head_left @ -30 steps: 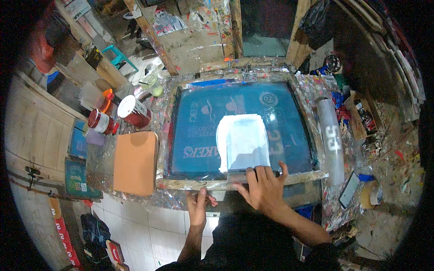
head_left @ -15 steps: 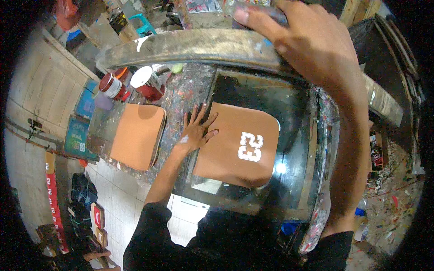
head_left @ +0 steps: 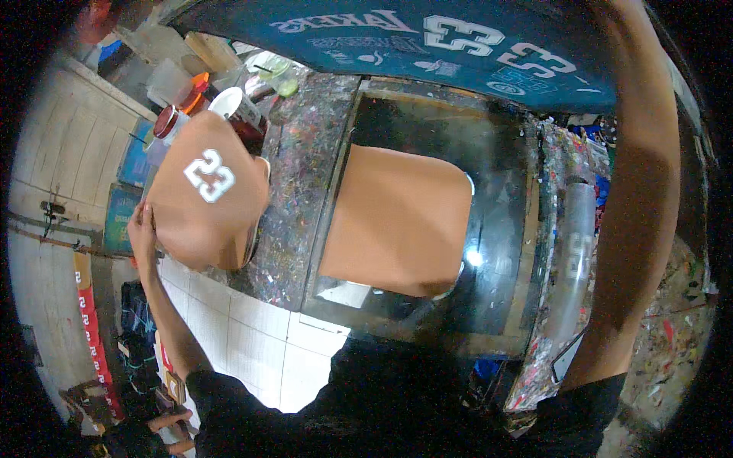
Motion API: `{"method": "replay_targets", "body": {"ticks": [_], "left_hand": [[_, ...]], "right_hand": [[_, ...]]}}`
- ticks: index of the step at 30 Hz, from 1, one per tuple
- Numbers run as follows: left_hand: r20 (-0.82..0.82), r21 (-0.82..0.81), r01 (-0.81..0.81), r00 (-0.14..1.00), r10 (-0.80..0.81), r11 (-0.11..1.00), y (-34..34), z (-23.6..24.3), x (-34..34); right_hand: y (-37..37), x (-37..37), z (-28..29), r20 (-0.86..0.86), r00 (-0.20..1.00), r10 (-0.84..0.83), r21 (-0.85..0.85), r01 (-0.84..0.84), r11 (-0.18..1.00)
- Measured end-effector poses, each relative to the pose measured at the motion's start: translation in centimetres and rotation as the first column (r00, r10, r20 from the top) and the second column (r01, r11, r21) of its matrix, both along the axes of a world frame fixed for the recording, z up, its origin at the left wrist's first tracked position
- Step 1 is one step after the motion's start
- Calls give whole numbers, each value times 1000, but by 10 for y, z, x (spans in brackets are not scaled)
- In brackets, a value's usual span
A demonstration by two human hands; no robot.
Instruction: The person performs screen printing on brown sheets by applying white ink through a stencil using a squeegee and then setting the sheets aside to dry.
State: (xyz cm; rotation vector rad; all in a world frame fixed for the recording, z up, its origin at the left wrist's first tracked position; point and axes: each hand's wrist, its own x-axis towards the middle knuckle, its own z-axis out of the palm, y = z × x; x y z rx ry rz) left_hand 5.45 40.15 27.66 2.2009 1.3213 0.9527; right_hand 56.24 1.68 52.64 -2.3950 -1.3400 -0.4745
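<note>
My left hand (head_left: 143, 229) pinches the left edge of a brown flexible sheet (head_left: 175, 191) with a white number printed on it. The sheet is bowed and tilted over the left part of the table, covering most of the brown stack (head_left: 250, 248) there. A plain brown sheet (head_left: 397, 221) lies flat on the dark glass plate (head_left: 500, 229) in the middle. My right forearm reaches up to the top right, where my right hand (head_left: 622, 9) is cut off at the edge and its fingers are hidden. Beside it stands a raised blue printing screen (head_left: 458, 72) with white designs.
Red-stained paint tubs (head_left: 229, 103) and a clear cup with green contents (head_left: 282, 79) stand at the table's back left. A clear plastic roll (head_left: 574, 252) lies right of the glass. White floor tiles (head_left: 259, 351) and a wooden door (head_left: 57, 160) are at left.
The printed sheet has moved from the glass to the left, in my left hand. A plain sheet now shows on the glass. The screen has tilted up, and my right arm has risen.
</note>
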Motion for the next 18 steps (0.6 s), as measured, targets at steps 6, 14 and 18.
{"method": "replay_targets", "body": {"ticks": [6, 14, 18], "left_hand": [[-83, 457, 249, 968, -237, 854, -137, -10, 113], [851, -415, 669, 525, 3, 617, -329, -28, 203], [620, -735, 545, 781, 75, 405, -345, -91, 176]], "right_hand": [[4, -4, -21, 44, 997, -69, -21, 70, 997], [-87, -127, -181, 196, 979, 60, 28, -67, 997], [-96, -138, -290, -221, 971, 95, -258, -152, 954]]}}
